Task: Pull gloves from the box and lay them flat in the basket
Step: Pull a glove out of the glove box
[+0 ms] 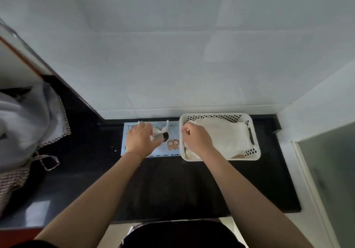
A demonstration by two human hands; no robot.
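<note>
Left hand (141,139) hides the box (172,148) slot, fingers pinching a crumpled white glove (160,129). Right hand (196,138), fingers curled, presses gloves (226,136) in the basket (255,151); its grip is unclear.

Blue box (172,132), white gloves (222,136) in basket (255,147)

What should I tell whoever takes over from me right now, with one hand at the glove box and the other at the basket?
Left hand: over the glove box, fingers closing on a glove sticking out of the opening; grip not clearly seen.
Right hand: at the left side of the white basket, pinching the edge of the gloves in the basket.
Box and basket sit side by side on the black counter, against the wall.
Done: several gloves laid in the basket.
Left: pull the next glove, lay it flat on the pile.
</note>
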